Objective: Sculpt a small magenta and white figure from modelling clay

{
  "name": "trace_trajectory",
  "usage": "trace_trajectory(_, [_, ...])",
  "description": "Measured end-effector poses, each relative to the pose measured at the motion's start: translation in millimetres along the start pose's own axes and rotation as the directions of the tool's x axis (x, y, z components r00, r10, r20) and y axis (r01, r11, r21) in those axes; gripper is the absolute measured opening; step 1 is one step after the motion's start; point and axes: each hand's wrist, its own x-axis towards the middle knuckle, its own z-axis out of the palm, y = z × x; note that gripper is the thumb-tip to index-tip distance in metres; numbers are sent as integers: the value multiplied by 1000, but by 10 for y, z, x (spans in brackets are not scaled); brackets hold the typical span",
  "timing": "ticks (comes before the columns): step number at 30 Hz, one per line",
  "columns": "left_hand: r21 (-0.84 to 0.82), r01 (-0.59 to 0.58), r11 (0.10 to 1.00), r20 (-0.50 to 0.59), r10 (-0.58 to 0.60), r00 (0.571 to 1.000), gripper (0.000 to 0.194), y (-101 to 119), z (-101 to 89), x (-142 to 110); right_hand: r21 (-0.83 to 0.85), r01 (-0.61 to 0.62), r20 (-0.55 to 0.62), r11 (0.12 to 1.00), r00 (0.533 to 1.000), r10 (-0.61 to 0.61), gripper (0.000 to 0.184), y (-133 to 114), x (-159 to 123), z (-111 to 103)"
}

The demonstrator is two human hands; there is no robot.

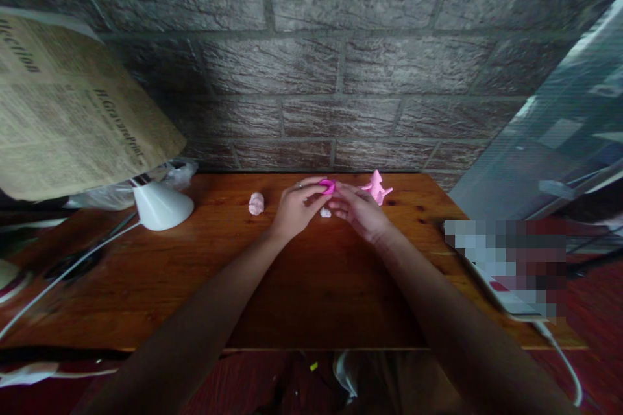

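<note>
Over the back half of the wooden table, my left hand [296, 205] and my right hand [361, 210] meet fingertip to fingertip. Between them they pinch a small bright magenta piece [327, 187], soft-looking like modelling clay; its full shape is partly hidden by the fingers. Just below the fingers lies a small white lump [326, 213]. Beyond my right hand stands a light pink figure [376, 188] with a pointed top and arm-like spikes. A pale pink lump [256, 203] sits apart, to the left of my left hand.
The wooden table [331, 298] runs up to a grey brick wall [302, 71]. At left stands a lamp with a white base [163, 205] and a newspaper-print shade [73, 110]; its white cord crosses the table. A blurred-out device [506, 272] with a white cable lies at the right edge.
</note>
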Motion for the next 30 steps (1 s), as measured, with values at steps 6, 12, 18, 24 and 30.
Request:
trace_trajectory(6, [-9,53,999,17,-53,998,18,-1,18,-15,-15,17,-9,1000,1000,-17,32,7,-4,32])
trace_trajectory(12, [-146,165,976,-2,-167,986,51,-62,57,-20,-58,28,-22,998,999,-29,29,-21,-9,22])
trace_trajectory(18, [-351,270,897,-50,-305,951,36,-162,47,38,-434,206,-6,877,973,-231,39,64,16,-17])
trace_trajectory(24, [-472,351,809,-124,-455,882,49,-259,-8,68,-752,351,198,558,927,-317,18,186,15,-87])
trace_trajectory(30, [-536,431,726,-7,-514,858,43,-270,-12,59,-617,343,177,709,937,-300,20,109,34,-101])
